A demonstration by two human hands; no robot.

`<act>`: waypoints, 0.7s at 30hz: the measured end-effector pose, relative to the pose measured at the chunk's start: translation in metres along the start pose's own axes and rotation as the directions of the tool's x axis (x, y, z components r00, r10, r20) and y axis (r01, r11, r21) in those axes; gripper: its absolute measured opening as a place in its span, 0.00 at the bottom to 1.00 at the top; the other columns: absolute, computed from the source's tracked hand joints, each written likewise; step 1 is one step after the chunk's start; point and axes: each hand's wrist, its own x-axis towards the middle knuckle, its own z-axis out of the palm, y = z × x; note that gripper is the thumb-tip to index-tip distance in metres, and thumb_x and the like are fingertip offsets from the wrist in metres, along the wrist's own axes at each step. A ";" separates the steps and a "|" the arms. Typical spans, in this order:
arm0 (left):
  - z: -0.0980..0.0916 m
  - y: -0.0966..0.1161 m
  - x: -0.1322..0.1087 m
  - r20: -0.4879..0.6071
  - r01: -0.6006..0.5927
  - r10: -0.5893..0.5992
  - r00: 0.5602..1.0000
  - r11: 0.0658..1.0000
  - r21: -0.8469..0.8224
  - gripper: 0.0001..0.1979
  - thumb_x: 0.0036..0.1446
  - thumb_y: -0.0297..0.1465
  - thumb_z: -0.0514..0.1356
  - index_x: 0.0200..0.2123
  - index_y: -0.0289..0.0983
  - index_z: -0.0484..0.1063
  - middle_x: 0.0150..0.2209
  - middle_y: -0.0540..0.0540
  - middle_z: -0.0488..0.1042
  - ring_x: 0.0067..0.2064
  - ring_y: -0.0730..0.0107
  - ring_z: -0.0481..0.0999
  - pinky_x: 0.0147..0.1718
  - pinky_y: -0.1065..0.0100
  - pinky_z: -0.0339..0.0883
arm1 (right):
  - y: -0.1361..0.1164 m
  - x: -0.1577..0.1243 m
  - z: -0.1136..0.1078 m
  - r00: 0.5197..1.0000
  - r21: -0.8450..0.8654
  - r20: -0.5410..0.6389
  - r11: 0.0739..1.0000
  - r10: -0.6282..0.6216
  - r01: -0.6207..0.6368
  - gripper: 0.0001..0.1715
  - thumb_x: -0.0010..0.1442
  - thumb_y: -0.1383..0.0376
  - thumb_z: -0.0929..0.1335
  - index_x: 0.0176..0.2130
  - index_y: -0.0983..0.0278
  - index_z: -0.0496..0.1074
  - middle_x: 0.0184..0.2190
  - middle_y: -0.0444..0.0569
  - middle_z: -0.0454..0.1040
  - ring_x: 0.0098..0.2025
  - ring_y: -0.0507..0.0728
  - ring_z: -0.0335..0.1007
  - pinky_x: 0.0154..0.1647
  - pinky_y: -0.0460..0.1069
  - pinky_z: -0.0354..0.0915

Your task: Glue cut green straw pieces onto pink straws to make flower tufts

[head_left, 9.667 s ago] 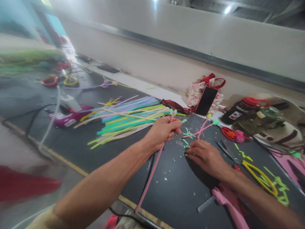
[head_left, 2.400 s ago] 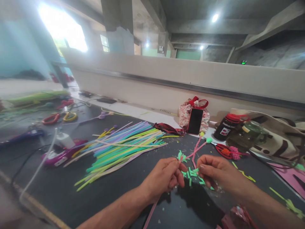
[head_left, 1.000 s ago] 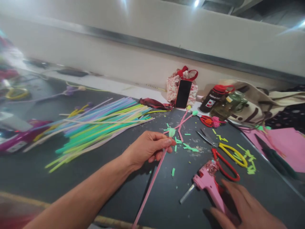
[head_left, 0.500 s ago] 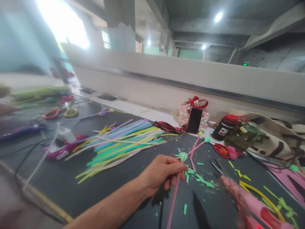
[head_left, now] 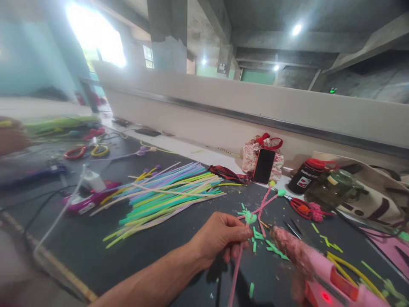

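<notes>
One thin pink stick [head_left: 235,273] bears a crumpled green tip [head_left: 250,218].

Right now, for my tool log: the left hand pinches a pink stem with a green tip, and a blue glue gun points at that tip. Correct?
No: the head view shows the glue gun is pink, not blue. The left hand does pinch the pink stem with the green tip, and the gun points at that tip.
</notes>
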 end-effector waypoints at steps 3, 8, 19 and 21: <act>0.000 -0.002 0.001 -0.015 -0.004 0.004 1.000 1.000 -0.017 0.11 0.43 0.35 0.63 0.19 0.31 0.70 0.12 0.52 0.67 0.12 0.82 0.62 0.09 0.80 0.51 | 0.003 0.015 -0.005 1.000 0.008 0.006 1.000 0.004 -0.004 0.16 0.53 0.52 0.62 0.36 0.52 0.75 0.33 0.51 0.78 0.39 0.68 0.72 0.23 0.56 0.68; 0.000 -0.004 0.001 -0.014 -0.010 0.009 1.000 0.999 -0.050 0.13 0.42 0.36 0.63 0.21 0.31 0.70 0.16 0.50 0.69 0.13 0.82 0.63 0.10 0.80 0.51 | 0.007 0.025 -0.007 1.000 0.014 0.008 1.000 0.011 -0.011 0.16 0.54 0.52 0.62 0.32 0.54 0.76 0.30 0.51 0.78 0.36 0.67 0.73 0.23 0.56 0.67; 0.002 -0.003 -0.002 0.038 -0.009 0.013 0.999 0.995 -0.098 0.13 0.48 0.37 0.58 0.27 0.30 0.71 0.20 0.50 0.70 0.12 0.86 0.56 0.09 0.77 0.38 | -0.004 -0.001 0.020 0.986 0.137 -0.167 0.989 -0.028 0.051 0.14 0.59 0.61 0.64 0.46 0.59 0.67 0.46 0.49 0.69 0.44 0.59 0.66 0.38 0.55 0.68; 0.003 -0.003 -0.003 0.042 0.002 0.002 0.999 0.995 -0.098 0.13 0.48 0.37 0.58 0.27 0.31 0.71 0.19 0.51 0.69 0.11 0.86 0.54 0.09 0.77 0.36 | -0.009 -0.008 0.023 0.980 0.151 -0.195 0.986 -0.039 0.069 0.15 0.59 0.61 0.64 0.46 0.61 0.66 0.46 0.50 0.68 0.44 0.59 0.67 0.39 0.56 0.67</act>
